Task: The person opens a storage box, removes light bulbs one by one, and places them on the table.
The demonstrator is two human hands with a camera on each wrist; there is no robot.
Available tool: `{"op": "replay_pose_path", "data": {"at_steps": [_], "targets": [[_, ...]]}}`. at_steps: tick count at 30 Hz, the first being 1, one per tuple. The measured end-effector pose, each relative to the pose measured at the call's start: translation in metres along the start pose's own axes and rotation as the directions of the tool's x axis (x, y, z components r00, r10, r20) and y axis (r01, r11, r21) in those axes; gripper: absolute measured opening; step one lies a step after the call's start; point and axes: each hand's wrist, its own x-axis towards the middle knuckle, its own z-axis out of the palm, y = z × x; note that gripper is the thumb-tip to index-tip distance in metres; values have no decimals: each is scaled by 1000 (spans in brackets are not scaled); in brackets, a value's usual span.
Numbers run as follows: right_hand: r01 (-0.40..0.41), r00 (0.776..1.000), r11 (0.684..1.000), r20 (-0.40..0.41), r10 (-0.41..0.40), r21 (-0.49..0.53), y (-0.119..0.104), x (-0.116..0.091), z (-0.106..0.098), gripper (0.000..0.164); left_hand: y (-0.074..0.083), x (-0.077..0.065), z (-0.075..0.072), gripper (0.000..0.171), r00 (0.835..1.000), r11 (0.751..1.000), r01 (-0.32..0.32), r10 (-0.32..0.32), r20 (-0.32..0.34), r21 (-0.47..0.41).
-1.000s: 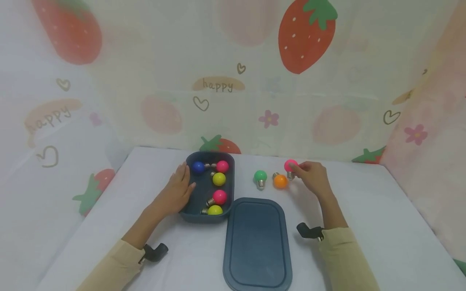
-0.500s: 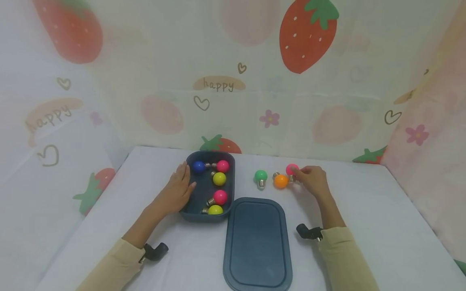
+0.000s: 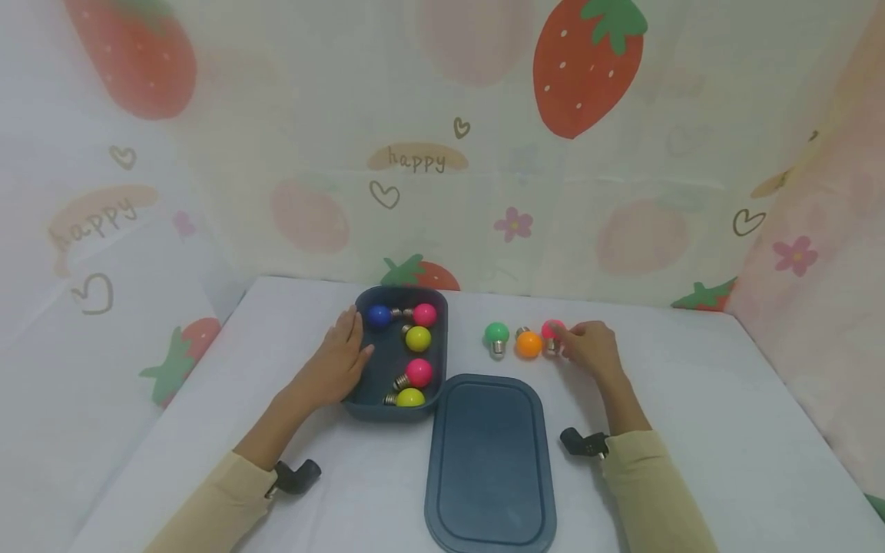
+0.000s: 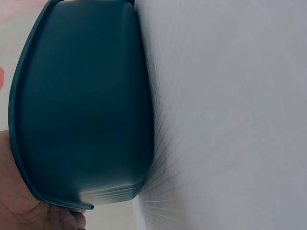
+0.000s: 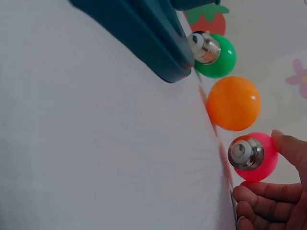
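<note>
Fingers straight, my left hand [image 3: 337,357] rests along the left rim of a dark blue-green plastic box [image 3: 397,415]. In the left wrist view, the box's outer wall [image 4: 86,105] fills much of the picture, with part of the palm at its rim. My right hand [image 3: 591,349] pinches a pink light bulb [image 5: 264,165] between thumb and fingers, its metal base facing the camera in the right wrist view. Left of it on the table are an orange bulb [image 3: 529,345] and a green bulb [image 3: 496,333], roughly in a row.
Inside the box lie a blue bulb [image 3: 379,316], pink bulbs [image 3: 419,372] and yellow bulbs [image 3: 418,339]. A flat matching lid [image 3: 491,461] lies on the white-covered table [image 3: 359,491], in front of the loose bulbs. A strawberry-print backdrop [image 3: 311,130] stands behind.
My right hand has lowered the pink bulb beside the orange one, its base swinging right and then back down. The orange bulb has shifted slightly left. My left hand stays on the box.
</note>
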Motion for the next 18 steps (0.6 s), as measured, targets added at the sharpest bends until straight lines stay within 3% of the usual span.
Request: {"op": "replay_pose_path", "data": {"at_steps": [18], "targets": [[-9, 1000, 998, -12, 9, -63, 1, 0, -2, 65, 1, 0, 0, 68, 1000, 1000, 2, -2, 4, 8]]}}
